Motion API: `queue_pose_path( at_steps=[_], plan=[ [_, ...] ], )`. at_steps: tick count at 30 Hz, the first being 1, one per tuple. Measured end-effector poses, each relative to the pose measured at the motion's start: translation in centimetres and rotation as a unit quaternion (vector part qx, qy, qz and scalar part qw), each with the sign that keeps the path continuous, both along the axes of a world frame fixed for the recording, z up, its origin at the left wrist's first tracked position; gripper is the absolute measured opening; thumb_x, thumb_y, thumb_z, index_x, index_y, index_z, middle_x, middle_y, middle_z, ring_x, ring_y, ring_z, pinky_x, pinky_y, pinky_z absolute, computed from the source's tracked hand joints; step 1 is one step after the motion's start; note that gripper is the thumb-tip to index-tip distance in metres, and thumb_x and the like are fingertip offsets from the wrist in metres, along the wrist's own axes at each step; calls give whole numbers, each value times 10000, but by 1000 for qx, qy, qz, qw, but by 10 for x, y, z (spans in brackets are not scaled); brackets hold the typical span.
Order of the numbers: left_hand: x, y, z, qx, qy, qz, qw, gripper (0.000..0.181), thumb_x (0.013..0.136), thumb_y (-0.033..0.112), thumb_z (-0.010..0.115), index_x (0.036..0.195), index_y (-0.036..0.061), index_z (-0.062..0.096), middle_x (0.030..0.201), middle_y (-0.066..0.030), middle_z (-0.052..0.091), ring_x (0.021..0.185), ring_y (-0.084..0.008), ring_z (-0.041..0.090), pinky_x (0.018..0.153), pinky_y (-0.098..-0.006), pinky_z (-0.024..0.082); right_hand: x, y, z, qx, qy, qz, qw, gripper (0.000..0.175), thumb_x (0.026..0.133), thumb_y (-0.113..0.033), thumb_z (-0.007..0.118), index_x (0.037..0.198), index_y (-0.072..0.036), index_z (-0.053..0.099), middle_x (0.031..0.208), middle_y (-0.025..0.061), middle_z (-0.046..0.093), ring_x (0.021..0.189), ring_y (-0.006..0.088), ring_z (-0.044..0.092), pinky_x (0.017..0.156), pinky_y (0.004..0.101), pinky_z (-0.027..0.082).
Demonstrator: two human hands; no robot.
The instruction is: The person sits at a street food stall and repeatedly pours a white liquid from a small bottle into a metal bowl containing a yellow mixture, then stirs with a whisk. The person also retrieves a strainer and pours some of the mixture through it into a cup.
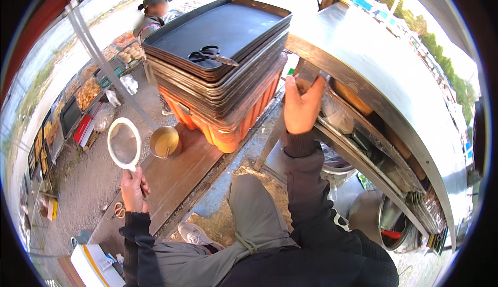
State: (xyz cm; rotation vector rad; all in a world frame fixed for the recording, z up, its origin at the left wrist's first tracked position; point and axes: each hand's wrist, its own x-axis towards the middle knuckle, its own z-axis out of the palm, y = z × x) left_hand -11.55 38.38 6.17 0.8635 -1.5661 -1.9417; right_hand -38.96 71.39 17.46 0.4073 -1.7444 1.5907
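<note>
My left hand (pixel 134 190) is closed around the short handle of a round mesh strainer (pixel 124 143) with a white rim, held upright over the edge of a wooden board (pixel 183 170). Beside the strainer, a metal pot (pixel 165 142) of yellowish liquid stands on the board with a utensil in it. My right hand (pixel 304 102) is raised at the wooden leg under the metal-topped table (pixel 373 65), fingers around or against it; the exact contact is unclear. Between the hands, black scissors (pixel 212 55) lie on the top tray of a stack of dark baking trays (pixel 221 34).
The trays rest on an orange plastic crate (pixel 225 131). Orange-handled scissors (pixel 119 210) lie near my left wrist. A shelf (pixel 365 162) under the table holds bags and trays, with metal pots (pixel 381 217) below. A person in a cap (pixel 153 12) stands beyond the trays, near displayed food (pixel 88 92).
</note>
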Motion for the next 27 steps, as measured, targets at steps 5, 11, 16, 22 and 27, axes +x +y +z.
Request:
queue_pose_path(
  at_steps=[5,11,16,22,27],
  plan=[
    [5,-1,4,-23,1,4,1000,190,1003,256,657,1003,104,544,676,44,500,483,-32,463,416,-191,392,-5,2,-5,-11,-15,16,1000,512,897,-101,708,1314,62,460,1122,210,647,947,283,683,847,377,528],
    [9,-6,4,-49,7,5,999,186,1005,249,654,1007,102,540,683,36,485,485,-44,456,424,-192,379,4,3,1,10,-32,17,999,561,902,-97,691,1364,79,424,1119,236,648,973,323,679,861,395,527],
    [12,-12,2,-46,10,17,999,178,1004,246,655,1006,106,545,678,34,485,482,-48,455,422,-196,382,3,3,0,18,-33,15,999,544,901,-92,688,1346,87,430,1144,253,650,992,342,681,868,394,529],
    [14,-14,-5,-46,10,27,999,169,1003,243,656,1003,112,550,671,35,489,480,-48,460,417,-198,383,-1,0,-4,-9,-22,24,999,518,897,-92,692,1319,82,448,1146,252,653,995,340,684,868,393,533],
    [18,-11,2,-35,8,27,999,163,1003,235,652,1012,112,546,671,37,489,477,-45,459,414,-200,383,6,-1,1,1,-43,11,999,519,894,-91,692,1325,71,451,1136,243,658,993,331,685,865,388,531]
  ],
)
